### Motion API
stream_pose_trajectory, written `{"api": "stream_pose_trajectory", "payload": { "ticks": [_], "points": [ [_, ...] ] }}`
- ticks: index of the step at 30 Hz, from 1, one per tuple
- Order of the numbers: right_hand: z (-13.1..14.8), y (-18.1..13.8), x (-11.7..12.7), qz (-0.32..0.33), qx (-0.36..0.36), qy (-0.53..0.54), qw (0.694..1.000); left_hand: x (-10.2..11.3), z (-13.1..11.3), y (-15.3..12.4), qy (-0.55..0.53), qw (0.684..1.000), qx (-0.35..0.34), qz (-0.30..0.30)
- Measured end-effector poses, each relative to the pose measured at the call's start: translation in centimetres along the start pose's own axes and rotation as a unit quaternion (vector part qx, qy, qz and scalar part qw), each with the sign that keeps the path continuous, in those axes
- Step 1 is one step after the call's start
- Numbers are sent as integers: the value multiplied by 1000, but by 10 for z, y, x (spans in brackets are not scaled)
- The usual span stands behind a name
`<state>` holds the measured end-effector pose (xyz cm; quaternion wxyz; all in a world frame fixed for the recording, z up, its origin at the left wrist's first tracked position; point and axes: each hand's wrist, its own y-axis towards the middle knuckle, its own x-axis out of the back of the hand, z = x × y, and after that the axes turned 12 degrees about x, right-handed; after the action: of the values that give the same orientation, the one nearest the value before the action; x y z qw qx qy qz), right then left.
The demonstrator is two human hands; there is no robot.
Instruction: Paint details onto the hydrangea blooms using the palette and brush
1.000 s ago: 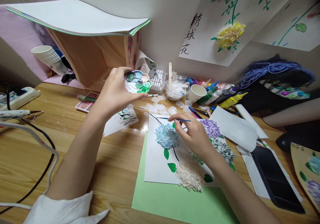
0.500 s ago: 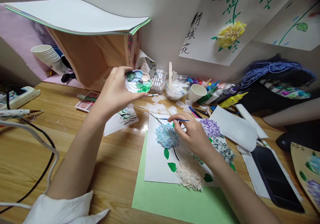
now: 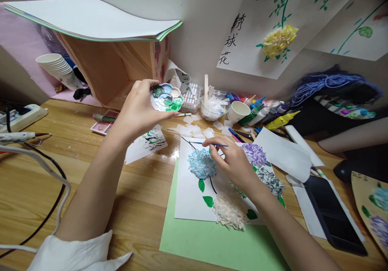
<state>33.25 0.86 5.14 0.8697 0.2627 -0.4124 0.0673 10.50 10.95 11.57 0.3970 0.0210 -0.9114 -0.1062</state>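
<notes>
My left hand grips a round paint palette by its edge, raised above the table; its wells hold green, dark and pale paint. Between the fingertips of my right hand is a thin blue paintbrush, its tip near a dark painted stem at the top of a white sheet. That sheet carries raised paper flowers: a light blue one, a purple one, a grey one and a cream one, with green painted leaves. My right hand covers part of the sheet.
Under the sheet lies green paper. Behind stand a tub of scraps, a paper cup and paint bottles. A phone lies right, a paint-marked paper left. Cables run along the left edge.
Almost nothing differs. The brush and both hands keep nearly the same places, with only a very slight shift of the whole view.
</notes>
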Motion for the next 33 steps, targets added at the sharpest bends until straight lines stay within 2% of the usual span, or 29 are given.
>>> {"api": "stream_pose_trajectory", "payload": {
  "ticks": [6, 11, 17, 21, 25, 33],
  "points": [
    [-1, -1, 0, -8, -7, 0, 1000, 0, 1, 0, 10, 1000, -6, -8],
    [0, 0, 0, 9, -1, -3, 1000, 0, 1, 0, 20, 1000, -1, -9],
    [0, 0, -1, -9, -3, -2, 1000, 0, 1, 1, 18, 1000, -6, -13],
    [0, 0, -1, 7, 0, -1, 1000, 0, 1, 0, 14, 1000, -8, -11],
    [1, 0, 0, -8, 0, -3, 1000, -1, 0, 0, 12, 1000, -7, -17],
    [0, -1, 0, -3, -2, -3, 1000, 0, 1, 0, 3, 1000, -2, 4]
  ]
}}
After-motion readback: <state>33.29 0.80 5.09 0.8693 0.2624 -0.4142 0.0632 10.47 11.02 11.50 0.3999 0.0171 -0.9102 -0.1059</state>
